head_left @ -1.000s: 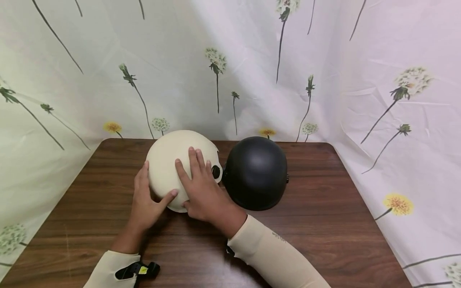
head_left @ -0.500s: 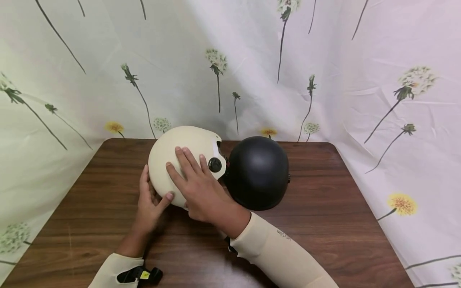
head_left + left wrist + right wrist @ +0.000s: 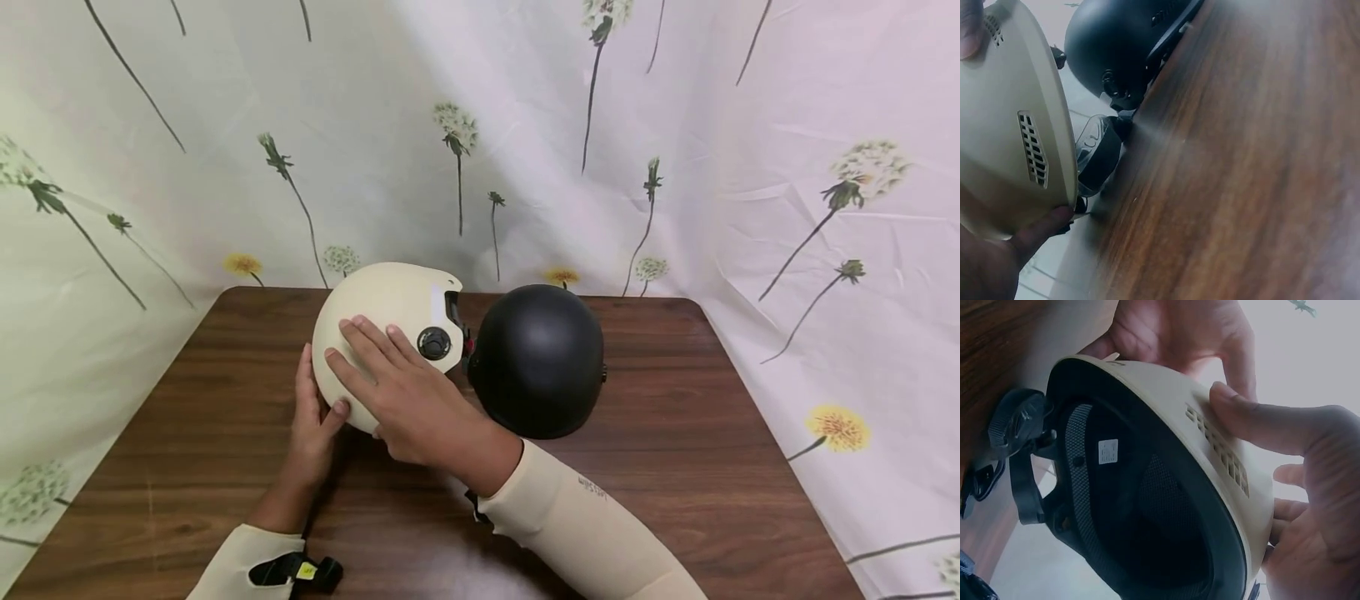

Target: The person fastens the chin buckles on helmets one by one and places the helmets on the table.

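Both hands hold a cream helmet (image 3: pixel 401 296) with a round black side knob, tilted at the table's left middle. The left hand (image 3: pixel 311 429) grips its near-left side, thumb on the shell and fingers round the far side. Across the top lie the right hand's (image 3: pixel 412 404) spread fingers, its thumb lower on the shell beside a slotted vent (image 3: pixel 1222 447). The black padded lining (image 3: pixel 1166 500) faces the right wrist camera. In the left wrist view a chin strap (image 3: pixel 1099 156) hangs at the rim. To the right sits a black helmet (image 3: pixel 538 358), dome up.
The dark wood table (image 3: pixel 660 500) has rounded far corners. A white flower-printed cloth (image 3: pixel 390 167) hangs behind it and along both sides. The black helmet stands right beside the cream one's front.
The cream helmet has turned and tilted, bringing its side knob and front opening further into view. The right hand's fingers have shifted left with the shell; the black helmet stays put.
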Available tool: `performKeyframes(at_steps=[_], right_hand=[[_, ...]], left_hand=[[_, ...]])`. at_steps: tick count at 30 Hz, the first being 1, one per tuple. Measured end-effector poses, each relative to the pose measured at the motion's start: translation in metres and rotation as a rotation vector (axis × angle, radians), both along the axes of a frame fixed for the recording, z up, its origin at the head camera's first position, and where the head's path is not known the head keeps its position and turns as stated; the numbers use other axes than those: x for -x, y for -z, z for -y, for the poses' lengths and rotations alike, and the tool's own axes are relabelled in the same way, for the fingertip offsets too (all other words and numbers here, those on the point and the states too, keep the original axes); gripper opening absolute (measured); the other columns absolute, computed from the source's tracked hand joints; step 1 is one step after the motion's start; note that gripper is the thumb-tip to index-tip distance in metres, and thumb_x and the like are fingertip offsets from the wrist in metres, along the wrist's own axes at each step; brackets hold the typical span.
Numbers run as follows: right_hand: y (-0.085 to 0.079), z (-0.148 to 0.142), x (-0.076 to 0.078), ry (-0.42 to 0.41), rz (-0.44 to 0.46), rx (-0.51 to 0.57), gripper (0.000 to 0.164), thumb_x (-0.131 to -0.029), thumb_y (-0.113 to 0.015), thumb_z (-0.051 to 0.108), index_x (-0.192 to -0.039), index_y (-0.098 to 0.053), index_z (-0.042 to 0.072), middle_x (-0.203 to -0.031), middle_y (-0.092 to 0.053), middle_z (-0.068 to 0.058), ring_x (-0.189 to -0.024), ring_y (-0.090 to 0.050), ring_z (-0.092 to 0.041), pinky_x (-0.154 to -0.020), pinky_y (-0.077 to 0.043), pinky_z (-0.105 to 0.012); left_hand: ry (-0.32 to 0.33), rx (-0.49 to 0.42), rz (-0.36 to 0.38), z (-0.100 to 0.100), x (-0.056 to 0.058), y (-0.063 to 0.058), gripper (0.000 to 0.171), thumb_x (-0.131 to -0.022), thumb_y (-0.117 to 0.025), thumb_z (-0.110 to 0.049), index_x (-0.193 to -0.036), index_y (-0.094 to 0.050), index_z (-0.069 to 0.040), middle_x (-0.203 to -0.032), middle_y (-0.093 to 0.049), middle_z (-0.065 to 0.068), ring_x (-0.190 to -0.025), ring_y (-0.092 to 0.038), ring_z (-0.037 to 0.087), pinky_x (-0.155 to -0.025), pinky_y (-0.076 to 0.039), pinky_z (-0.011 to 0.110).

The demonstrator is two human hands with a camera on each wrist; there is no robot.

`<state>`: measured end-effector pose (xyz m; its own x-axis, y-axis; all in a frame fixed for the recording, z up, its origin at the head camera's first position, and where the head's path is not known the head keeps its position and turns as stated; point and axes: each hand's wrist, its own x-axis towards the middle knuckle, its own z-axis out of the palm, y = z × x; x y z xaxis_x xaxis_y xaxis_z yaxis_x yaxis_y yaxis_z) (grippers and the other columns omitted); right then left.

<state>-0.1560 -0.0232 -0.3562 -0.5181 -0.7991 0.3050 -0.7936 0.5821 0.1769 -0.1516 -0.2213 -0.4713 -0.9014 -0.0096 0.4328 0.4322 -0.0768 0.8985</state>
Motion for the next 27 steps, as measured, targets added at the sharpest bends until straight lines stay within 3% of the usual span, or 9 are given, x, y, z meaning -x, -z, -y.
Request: performKeyframes(at_steps=[10, 17, 21, 23, 27], right_hand=[[-0.002, 0.006, 0.002, -0.025, -0.009, -0.036, 0.112, -0.082, -0.090, 0.040, -0.168, -0.025, 0.011, -0.176, -0.007, -0.016, -0.163, 0.006, -0.028, -0.130, -0.003, -0.043], [0.000, 0.008, 0.001, -0.020, -0.050, -0.008, 0.107, -0.083, -0.089, 0.041, -0.167, -0.029, 0.012, -0.177, -0.003, -0.016, -0.163, 0.010, -0.028, -0.130, -0.004, -0.048], [0.000, 0.006, 0.001, 0.062, -0.080, 0.012, 0.114, -0.081, -0.087, 0.058, -0.168, -0.026, 0.016, -0.177, 0.004, -0.015, -0.162, 0.014, -0.031, -0.125, -0.002, -0.068], [-0.002, 0.003, 0.002, 0.132, -0.094, 0.023, 0.120, -0.077, -0.083, 0.070, -0.168, -0.026, 0.017, -0.177, 0.000, -0.016, -0.162, 0.009, -0.034, -0.118, -0.005, -0.078], [-0.004, -0.003, 0.008, 0.227, -0.067, 0.048, 0.127, -0.072, -0.080, 0.080, -0.166, -0.030, 0.011, -0.175, -0.012, -0.020, -0.163, -0.005, -0.038, -0.116, -0.019, -0.079]], left_hand=[[-0.037, -0.022, 0.012, 0.003, 0.000, 0.000, 0.096, -0.099, -0.076, -0.025, -0.169, -0.010, -0.026, -0.173, -0.016, 0.005, -0.152, -0.027, 0.022, -0.107, -0.041, 0.019], [-0.065, 0.002, 0.030, 0.007, 0.001, 0.000, 0.093, -0.101, -0.071, -0.018, -0.169, -0.008, -0.025, -0.175, -0.012, 0.005, -0.157, -0.019, 0.022, -0.111, -0.036, 0.016], [-0.072, 0.047, 0.068, 0.006, 0.000, -0.003, 0.086, -0.105, -0.064, -0.014, -0.169, -0.008, -0.025, -0.174, -0.013, 0.006, -0.157, -0.021, 0.020, -0.110, -0.036, 0.014], [-0.070, 0.073, 0.084, 0.004, -0.001, -0.005, 0.083, -0.106, -0.061, -0.010, -0.170, -0.008, -0.021, -0.174, -0.014, 0.008, -0.156, -0.024, 0.023, -0.109, -0.038, 0.014], [-0.052, 0.128, 0.111, -0.002, 0.000, -0.005, 0.082, -0.106, -0.057, -0.002, -0.170, -0.009, -0.016, -0.175, -0.013, 0.010, -0.157, -0.022, 0.035, -0.100, -0.047, 0.015]])
